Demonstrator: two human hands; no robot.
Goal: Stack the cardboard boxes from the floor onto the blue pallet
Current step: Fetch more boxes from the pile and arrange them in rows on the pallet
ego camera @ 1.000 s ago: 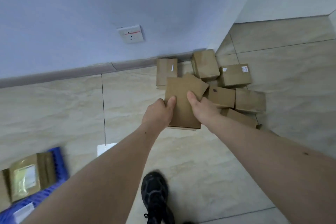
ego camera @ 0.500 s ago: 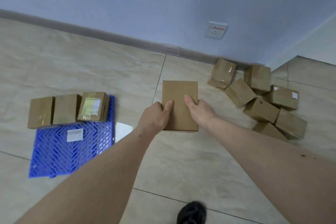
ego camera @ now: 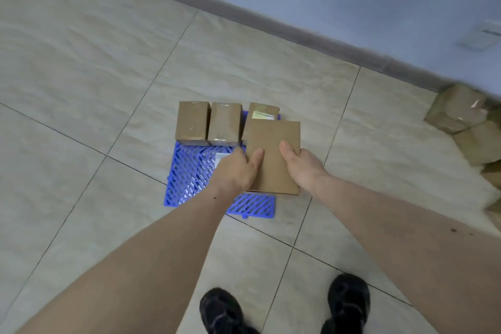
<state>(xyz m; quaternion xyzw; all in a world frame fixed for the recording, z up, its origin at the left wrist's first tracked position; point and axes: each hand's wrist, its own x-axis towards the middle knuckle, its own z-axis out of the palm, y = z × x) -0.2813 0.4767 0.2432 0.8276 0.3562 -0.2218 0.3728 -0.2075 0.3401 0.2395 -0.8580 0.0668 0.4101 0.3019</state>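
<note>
I hold a flat brown cardboard box (ego camera: 273, 154) in the air with both hands, over the right part of the blue pallet (ego camera: 195, 176). My left hand (ego camera: 238, 171) grips its left edge, my right hand (ego camera: 301, 165) its right edge, thumbs on top. Three cardboard boxes stand in a row along the pallet's far edge: a left box (ego camera: 193, 122), a middle box (ego camera: 225, 123) and a right box (ego camera: 264, 112) with a shiny label, partly hidden behind the held box. More boxes (ego camera: 458, 111) lie piled on the floor at the far right.
The floor is pale tile with dark joints. A grey skirting board (ego camera: 244, 16) and a blue-grey wall run diagonally across the top. A wall socket (ego camera: 482, 38) is at the upper right. My two black shoes (ego camera: 222, 312) stand near the bottom edge.
I have turned left and carried the box from beside the floor pile to above the pallet. The pallet now lies straight ahead and the pile has slid to the right edge.
</note>
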